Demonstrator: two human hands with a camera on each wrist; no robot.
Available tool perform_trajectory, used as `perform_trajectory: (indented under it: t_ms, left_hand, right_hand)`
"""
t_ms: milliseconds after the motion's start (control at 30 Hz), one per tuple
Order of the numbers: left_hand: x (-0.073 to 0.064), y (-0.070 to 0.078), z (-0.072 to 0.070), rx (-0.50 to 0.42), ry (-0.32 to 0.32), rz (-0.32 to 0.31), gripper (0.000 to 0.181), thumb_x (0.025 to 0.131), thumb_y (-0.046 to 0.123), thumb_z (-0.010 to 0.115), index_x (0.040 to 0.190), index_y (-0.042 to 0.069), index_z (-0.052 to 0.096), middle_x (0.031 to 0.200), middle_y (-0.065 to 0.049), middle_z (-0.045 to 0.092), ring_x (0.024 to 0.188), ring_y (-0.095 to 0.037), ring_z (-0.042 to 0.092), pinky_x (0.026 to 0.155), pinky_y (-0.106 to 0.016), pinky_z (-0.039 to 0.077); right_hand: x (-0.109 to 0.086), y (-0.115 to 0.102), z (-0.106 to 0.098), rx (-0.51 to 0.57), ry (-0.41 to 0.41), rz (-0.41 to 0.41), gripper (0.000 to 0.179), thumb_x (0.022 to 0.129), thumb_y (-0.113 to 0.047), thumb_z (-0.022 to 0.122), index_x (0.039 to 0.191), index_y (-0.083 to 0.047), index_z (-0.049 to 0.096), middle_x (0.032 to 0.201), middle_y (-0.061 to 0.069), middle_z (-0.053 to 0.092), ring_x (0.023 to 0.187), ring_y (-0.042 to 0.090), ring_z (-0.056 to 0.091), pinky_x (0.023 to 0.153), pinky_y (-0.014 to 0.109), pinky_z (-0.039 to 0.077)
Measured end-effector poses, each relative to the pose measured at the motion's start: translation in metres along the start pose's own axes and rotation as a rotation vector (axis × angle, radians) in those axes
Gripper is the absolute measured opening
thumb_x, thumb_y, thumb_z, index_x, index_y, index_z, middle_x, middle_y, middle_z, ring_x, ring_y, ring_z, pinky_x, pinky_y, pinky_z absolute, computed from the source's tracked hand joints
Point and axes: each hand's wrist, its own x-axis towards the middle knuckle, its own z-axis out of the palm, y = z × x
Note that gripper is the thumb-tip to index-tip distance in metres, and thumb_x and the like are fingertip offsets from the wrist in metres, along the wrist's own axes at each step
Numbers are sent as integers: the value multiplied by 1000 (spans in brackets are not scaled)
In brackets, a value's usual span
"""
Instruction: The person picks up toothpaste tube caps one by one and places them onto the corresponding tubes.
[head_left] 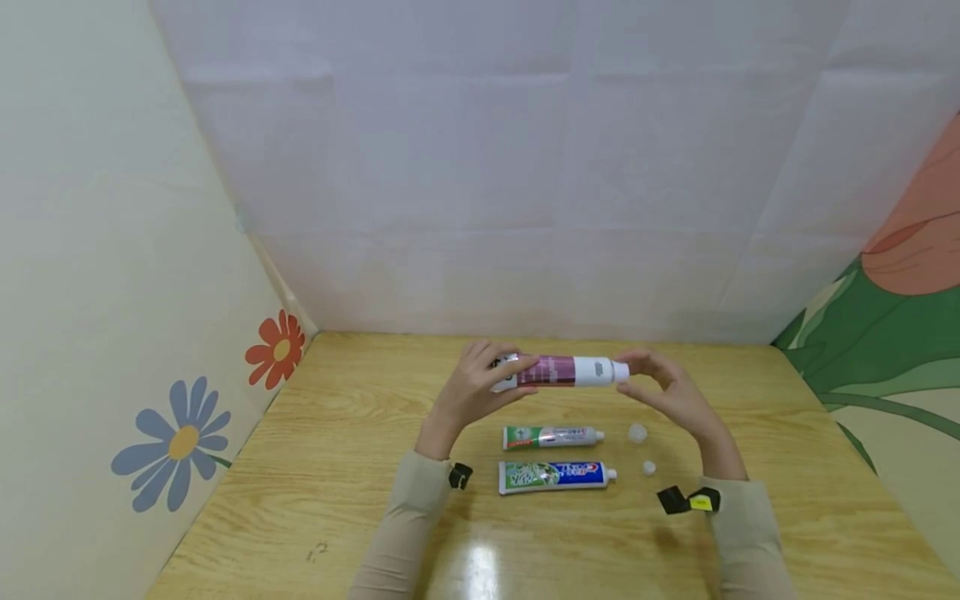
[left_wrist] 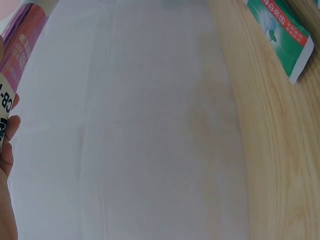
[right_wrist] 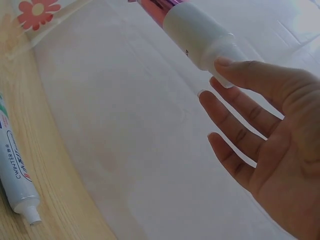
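Observation:
My left hand (head_left: 474,385) grips the tail end of a pink and white toothpaste tube (head_left: 555,371), held level above the back of the table. At the tube's right end, my right hand (head_left: 681,402) pinches the white cap (head_left: 621,372) between thumb and fingertips. The right wrist view shows the thumb (right_wrist: 232,65) on the cap, the other fingers spread below it. Part of the left hand falls outside the left wrist view, where the tube (left_wrist: 22,55) shows at the edge.
On the wooden table (head_left: 337,467) lie a green and white toothpaste tube (head_left: 555,437) and a green and blue one (head_left: 555,476), both with bare nozzles pointing right. Two loose white caps (head_left: 637,432) lie to their right. A white sheet (head_left: 480,208) hangs behind the table.

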Motion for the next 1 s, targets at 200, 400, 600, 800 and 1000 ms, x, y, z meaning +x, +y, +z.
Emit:
perform_trajectory:
  t_ms: [200,400,600,800,1000]
  left_hand:
    - [0,0,1,-6,4,5,45,76,38,74,116,20,65,103,-4,60,87,-18,55,77,-32,44]
    - [0,1,1,-4,8,8,45,76,38,74,117,20,65,103,-3,60,86,-18,54,76,-32,43]
    - [1,2,0,-3,4,5,46,76,37,74,117,20,65,103,-3,60,87,-17,54,77,-32,43]
    - [1,2,1,-6,2,5,46,75,37,75,116,20,65,102,-3,60,88,-16,54,77,-32,43]
    - [1,2,2,-12,6,11,47,74,37,75,116,19,65,102,-4,60,86,-18,55,77,-32,43]
  right_hand:
    - [0,3,0,-6,3,-9,33,85,-8,66,117,-7,57,111,-4,59,101,8,53,93,48,36]
    - [0,1,-1,-8,4,-22,33,85,-7,65,117,-7,57,111,-3,60,101,8,54,94,42,38]
    - [-1,0,-1,-16,0,-56,32,86,-3,63,118,-4,57,110,0,61,101,8,55,91,26,40]
    - [-1,2,-2,-19,-10,-49,30,88,-5,61,117,-6,58,109,-2,62,102,7,55,91,26,41]
    - [-1,3,-1,-35,-9,-30,26,89,-7,60,115,-6,59,106,2,63,101,6,55,92,47,38]
